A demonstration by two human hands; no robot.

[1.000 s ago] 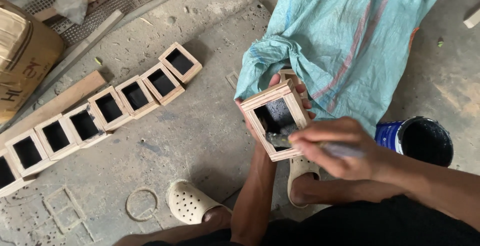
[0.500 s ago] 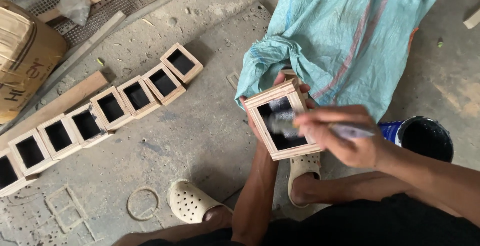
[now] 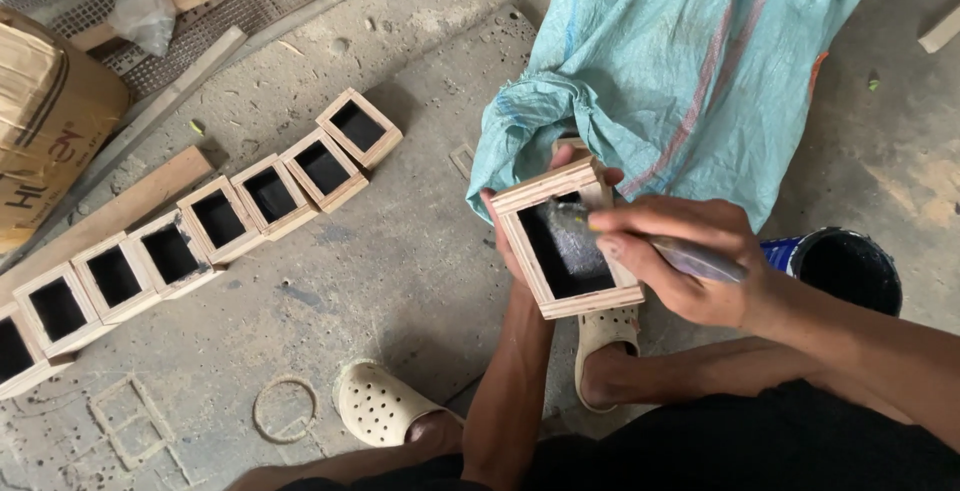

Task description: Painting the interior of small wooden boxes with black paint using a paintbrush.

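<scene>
At centre frame, the left hand cups the wooden box from beneath while the right hand, at three o'clock, pinches a brush dipped inside; steady, short strokes into the corners would likely coat evenly, keeping the rim clean

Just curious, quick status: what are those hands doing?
Left hand holds wooden box. Right hand grips brush inside it. Paint can beside.
</scene>
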